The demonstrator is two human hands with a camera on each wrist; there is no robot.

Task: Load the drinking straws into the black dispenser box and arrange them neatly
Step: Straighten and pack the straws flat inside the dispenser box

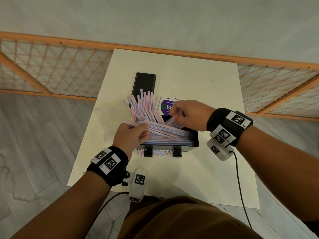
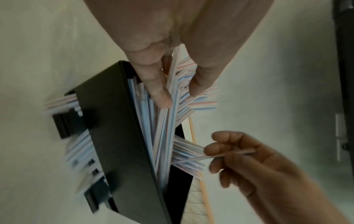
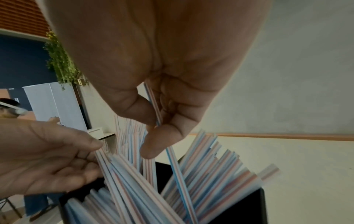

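Sitting on the white table (image 1: pixel 198 178), the black box (image 1: pixel 195 144) is holding a tangled heap of straws (image 1: pixel 165 133), many fanning out over its far rim. The left hand (image 1: pixel 131 137) is gripping a bundle at the box's left end. The right hand (image 1: pixel 188 112) is pinching one straw (image 3: pixel 173 159) between thumb and fingers above the heap.

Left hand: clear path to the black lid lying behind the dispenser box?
Probably not. The left hand grips straws at the dispenser box, and a fan of upright straws stands between it and the black lid. It would have to let go first.
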